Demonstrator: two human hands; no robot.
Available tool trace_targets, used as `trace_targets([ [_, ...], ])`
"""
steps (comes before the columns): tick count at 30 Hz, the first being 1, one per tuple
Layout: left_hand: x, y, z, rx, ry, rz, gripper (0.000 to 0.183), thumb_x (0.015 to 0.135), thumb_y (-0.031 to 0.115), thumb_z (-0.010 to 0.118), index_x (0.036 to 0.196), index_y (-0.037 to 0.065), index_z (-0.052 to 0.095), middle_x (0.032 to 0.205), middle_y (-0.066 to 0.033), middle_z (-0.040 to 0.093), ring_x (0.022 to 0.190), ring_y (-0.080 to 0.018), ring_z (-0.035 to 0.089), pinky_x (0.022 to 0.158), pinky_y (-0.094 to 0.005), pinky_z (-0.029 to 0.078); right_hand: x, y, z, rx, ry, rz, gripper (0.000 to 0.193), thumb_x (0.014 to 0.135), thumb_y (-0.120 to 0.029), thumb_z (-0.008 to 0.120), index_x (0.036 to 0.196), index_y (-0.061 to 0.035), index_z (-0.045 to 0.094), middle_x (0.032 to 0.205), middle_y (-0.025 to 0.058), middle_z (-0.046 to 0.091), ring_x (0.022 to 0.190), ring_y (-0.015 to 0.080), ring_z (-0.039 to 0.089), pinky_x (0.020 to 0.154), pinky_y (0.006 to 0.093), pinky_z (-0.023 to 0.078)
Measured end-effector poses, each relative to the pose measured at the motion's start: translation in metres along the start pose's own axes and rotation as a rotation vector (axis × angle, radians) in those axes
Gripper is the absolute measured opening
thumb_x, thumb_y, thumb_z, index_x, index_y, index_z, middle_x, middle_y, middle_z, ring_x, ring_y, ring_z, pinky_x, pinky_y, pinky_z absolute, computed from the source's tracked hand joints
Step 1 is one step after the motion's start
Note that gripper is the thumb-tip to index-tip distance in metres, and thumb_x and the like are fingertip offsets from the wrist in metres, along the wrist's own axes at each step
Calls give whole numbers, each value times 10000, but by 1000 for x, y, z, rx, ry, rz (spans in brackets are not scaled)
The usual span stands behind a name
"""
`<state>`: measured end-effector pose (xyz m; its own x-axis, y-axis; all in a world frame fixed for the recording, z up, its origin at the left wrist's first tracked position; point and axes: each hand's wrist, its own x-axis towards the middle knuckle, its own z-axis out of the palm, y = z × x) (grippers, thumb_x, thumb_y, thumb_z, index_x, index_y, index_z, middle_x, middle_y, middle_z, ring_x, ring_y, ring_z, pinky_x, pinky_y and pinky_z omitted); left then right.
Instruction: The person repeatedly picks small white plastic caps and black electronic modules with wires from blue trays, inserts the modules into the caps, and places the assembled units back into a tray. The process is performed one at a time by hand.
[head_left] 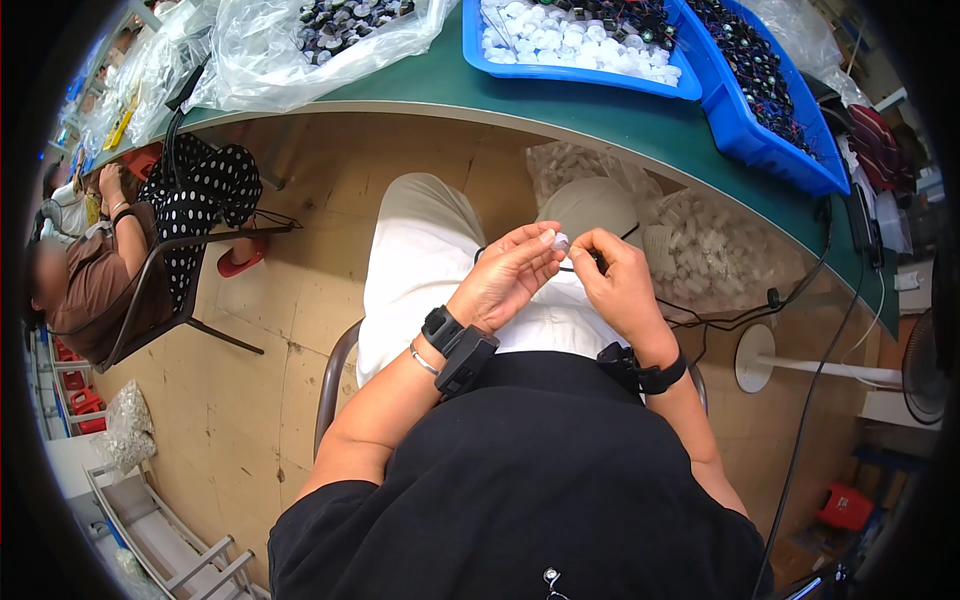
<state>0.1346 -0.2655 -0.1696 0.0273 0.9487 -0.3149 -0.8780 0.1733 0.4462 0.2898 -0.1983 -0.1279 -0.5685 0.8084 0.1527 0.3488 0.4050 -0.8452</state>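
Note:
Above my lap, my left hand (508,280) pinches a small whitish translucent plastic piece (561,242) between thumb and fingertips, its other fingers loosely curled. It looks like the white plastic pieces (570,45) heaped in the blue tray (582,80) on the table. Just to its right, my right hand (626,290) is closed, with thumb and forefinger close to the whitish piece. A small dark thing (600,262) shows between its fingers, mostly hidden, so I cannot tell its kind.
A second blue bin (745,145) of dark wired parts stands at the right on the green table (420,85). A clear plastic bag (250,75) holds dark round pieces. Bagged whitish pieces (710,245) lie below. Cables and a fan (922,365) are at right; a seated person (110,265) at left.

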Motion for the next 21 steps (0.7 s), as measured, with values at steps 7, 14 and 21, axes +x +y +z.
trace_targets([
  [7,0,0,2,54,-9,3,267,912,118,629,1153,24,563,982,-54,638,918,-127,617,884,-261,512,0,0,1,-31,21,-19,83,840,-75,610,833,7,610,741,136,627,542,208,547,517,317,429],
  [14,1,-2,0,48,5,15,254,915,119,627,1140,20,564,969,-48,632,908,-123,615,872,-259,513,0,-5,0,-31,6,-39,80,856,-71,611,846,8,612,759,137,628,557,213,557,529,313,438],
  [21,0,-2,1,16,14,10,261,916,108,621,1150,11,559,971,-56,627,905,-130,615,862,-253,521,0,-2,1,-33,1,-30,82,861,-74,612,869,8,615,780,136,634,589,220,578,552,318,451],
])
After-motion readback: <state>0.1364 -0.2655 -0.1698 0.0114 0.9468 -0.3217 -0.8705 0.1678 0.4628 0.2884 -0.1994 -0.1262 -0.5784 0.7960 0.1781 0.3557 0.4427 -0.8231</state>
